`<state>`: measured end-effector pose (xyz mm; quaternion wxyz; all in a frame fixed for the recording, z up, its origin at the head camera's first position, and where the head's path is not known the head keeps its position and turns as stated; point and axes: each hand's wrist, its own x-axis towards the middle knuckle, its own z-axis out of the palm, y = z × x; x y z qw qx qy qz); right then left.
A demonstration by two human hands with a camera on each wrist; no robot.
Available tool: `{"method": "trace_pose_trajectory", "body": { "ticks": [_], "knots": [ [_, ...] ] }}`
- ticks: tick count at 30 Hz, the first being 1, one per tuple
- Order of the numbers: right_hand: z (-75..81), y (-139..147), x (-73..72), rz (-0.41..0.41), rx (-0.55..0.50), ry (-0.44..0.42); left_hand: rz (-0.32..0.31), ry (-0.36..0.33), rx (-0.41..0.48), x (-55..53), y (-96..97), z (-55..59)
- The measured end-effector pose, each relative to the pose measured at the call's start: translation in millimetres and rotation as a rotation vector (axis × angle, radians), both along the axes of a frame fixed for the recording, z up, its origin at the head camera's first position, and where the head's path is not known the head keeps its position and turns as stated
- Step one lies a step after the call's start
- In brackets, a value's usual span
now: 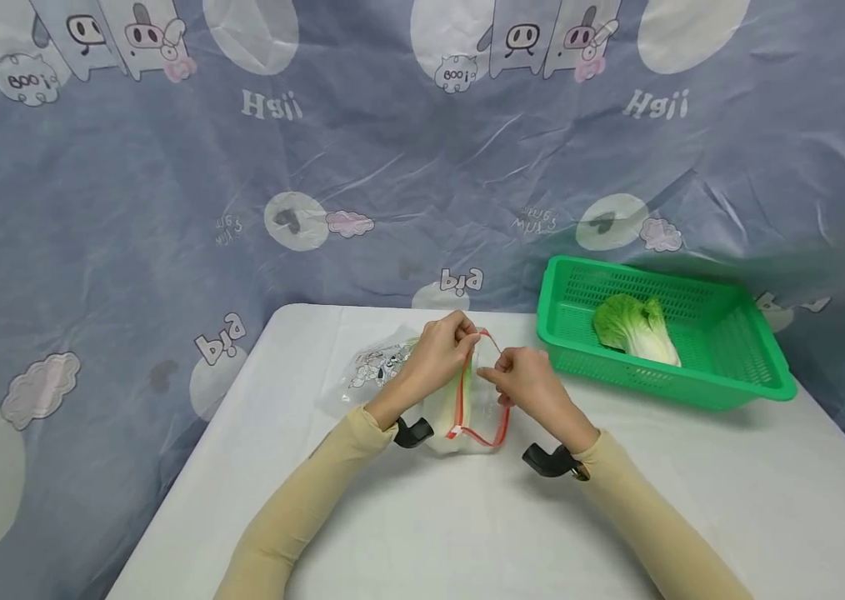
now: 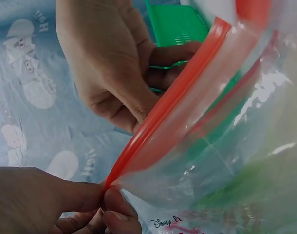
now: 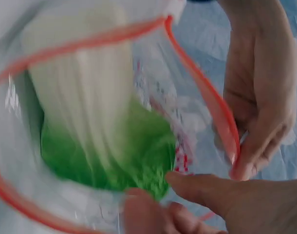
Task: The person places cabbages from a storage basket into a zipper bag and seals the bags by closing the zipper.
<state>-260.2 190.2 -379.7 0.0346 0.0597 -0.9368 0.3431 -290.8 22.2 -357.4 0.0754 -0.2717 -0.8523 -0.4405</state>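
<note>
A clear plastic zip bag (image 1: 484,393) with red edging lies on the table with its mouth spread. In the right wrist view a napa cabbage (image 3: 92,105) shows inside, pale stem up and green leaves (image 3: 109,161) down. My left hand (image 1: 437,354) pinches the red edge (image 2: 163,105) at one corner between thumb and fingers. Across the mouth, my right hand (image 1: 535,383) holds the opposite edge with curled fingers; its thumb (image 3: 197,187) reaches over the opening, and its fingers are blurred in the right wrist view.
A green basket (image 1: 692,387) stands at the back right of the white table (image 1: 407,533), with another napa cabbage (image 1: 636,329) inside. Left of the bag lies printed clear plastic (image 1: 370,367). A patterned blue-grey cloth (image 1: 362,150) hangs behind the table.
</note>
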Motion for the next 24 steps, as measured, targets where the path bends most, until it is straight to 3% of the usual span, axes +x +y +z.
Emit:
{"method": "trace_pose_trajectory", "body": {
  "ticks": [6,10,16,20,24],
  "knots": [
    [-1.0,14.6,-21.0,-0.067,0.063,0.213,-0.014,0.02,-0.021,-4.6,-3.8,12.1],
    [-8.6,16.5,-29.8,-0.019,0.028,0.208,-0.013,0.023,-0.046,-1.7,-5.6,16.6],
    [-9.0,20.2,-20.0,-0.065,-0.128,0.187,0.033,0.02,-0.117,15.9,-0.6,10.3],
    [2.8,26.9,-14.4,-0.109,-0.168,0.195,0.073,0.039,-0.284,32.1,3.9,11.9],
    [10.4,36.1,-13.5,-0.147,-0.186,0.215,0.053,0.049,-0.595,51.1,7.1,10.7]
  ]
}}
